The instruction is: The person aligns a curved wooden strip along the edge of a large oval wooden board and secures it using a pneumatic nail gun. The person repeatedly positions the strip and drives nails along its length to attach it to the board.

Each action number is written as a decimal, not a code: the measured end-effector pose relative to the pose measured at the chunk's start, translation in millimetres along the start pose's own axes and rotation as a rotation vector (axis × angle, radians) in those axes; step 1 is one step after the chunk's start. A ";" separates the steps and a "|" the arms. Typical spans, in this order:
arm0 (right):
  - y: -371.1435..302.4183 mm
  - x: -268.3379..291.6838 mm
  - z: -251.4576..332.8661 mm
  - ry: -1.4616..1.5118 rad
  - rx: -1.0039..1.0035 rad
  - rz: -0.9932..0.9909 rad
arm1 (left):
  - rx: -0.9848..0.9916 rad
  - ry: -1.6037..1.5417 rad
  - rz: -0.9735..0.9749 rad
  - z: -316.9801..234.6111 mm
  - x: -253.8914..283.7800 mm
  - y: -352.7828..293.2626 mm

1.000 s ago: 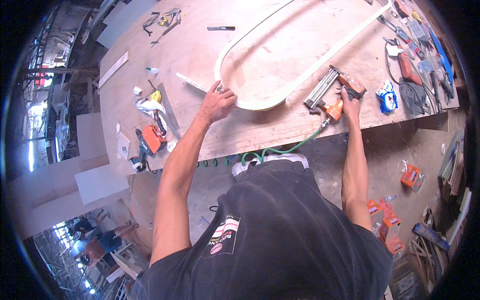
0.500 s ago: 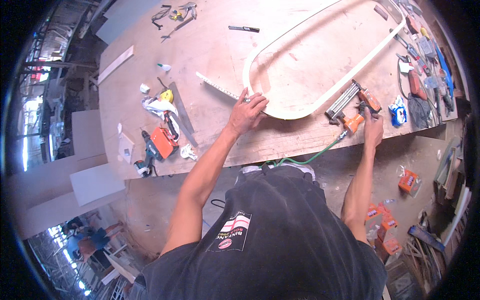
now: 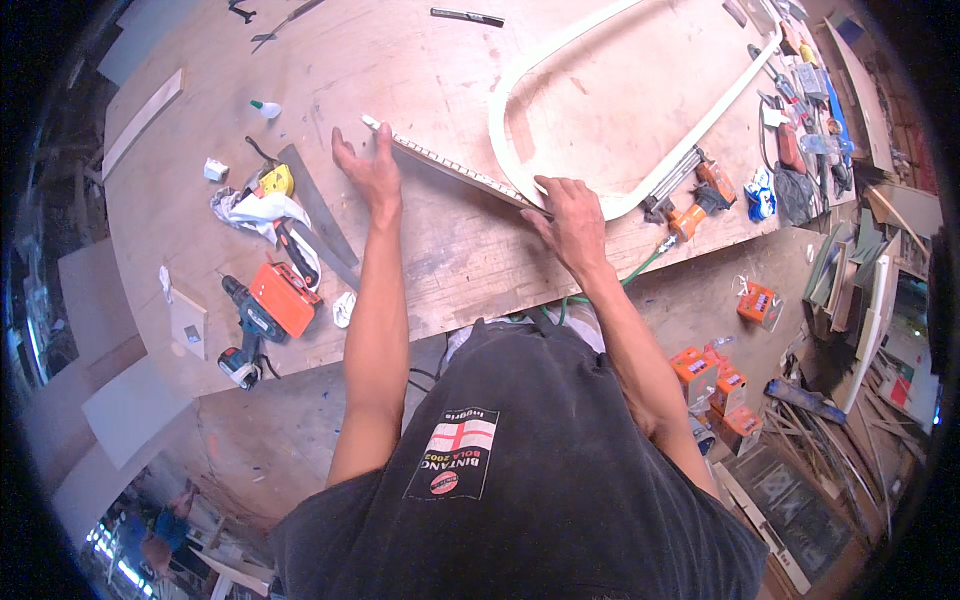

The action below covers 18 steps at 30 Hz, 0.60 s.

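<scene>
A long white frame (image 3: 506, 130) with rounded corners lies on the wooden workbench (image 3: 420, 290). From its near corner a thin slotted strip (image 3: 450, 164) runs out to the left. My right hand (image 3: 574, 225) grips the frame at that corner, its fingers over the rim and the thumb by the strip. Beside the strip's far left end is my left hand (image 3: 370, 170), open, thumb and fingers spread; whether it touches the strip I cannot tell. An orange nail gun (image 3: 690, 215) with a green hose (image 3: 648, 262) rests right of my right hand.
On the left lie a cordless drill (image 3: 255, 325), an orange case (image 3: 285, 298), a handsaw (image 3: 318, 215), a yellow tape measure (image 3: 277, 180) and a glue bottle (image 3: 266, 108). A black marker (image 3: 467, 16) lies at the back. Several hand tools crowd the right edge; orange boxes (image 3: 728, 390) stand below.
My right hand has let go of the nail gun and taken hold of the frame's corner. My left hand has left that corner for the strip's far end. The view has shifted.
</scene>
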State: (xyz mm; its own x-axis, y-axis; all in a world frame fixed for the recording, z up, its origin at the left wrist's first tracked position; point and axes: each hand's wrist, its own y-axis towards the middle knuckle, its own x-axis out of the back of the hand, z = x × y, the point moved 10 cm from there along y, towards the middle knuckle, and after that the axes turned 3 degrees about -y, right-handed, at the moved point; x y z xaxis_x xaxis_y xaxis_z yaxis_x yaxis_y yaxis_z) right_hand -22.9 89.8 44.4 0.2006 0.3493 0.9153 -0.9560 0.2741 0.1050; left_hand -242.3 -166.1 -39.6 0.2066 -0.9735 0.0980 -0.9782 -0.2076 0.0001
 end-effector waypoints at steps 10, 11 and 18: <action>0.9 -11.7 -8.7 0.082 0.001 -0.012 | -0.022 -0.203 0.149 27.7 -25.9 20.4; -0.8 -15.3 -12.4 0.113 -0.007 -0.014 | -0.017 -0.214 0.151 28.2 -27.9 21.5; -2.0 -12.9 -16.0 0.180 0.024 -0.074 | 0.013 -0.163 0.229 6.0 -55.5 25.8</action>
State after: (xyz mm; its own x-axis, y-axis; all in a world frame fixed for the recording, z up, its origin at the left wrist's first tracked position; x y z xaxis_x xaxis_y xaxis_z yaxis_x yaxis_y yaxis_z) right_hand -20.2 99.1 26.3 0.3035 0.4839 0.8208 -0.9415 0.2846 0.1803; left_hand -278.9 -118.0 -51.0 -0.0180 -0.9976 -0.0673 -0.9997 0.0191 -0.0164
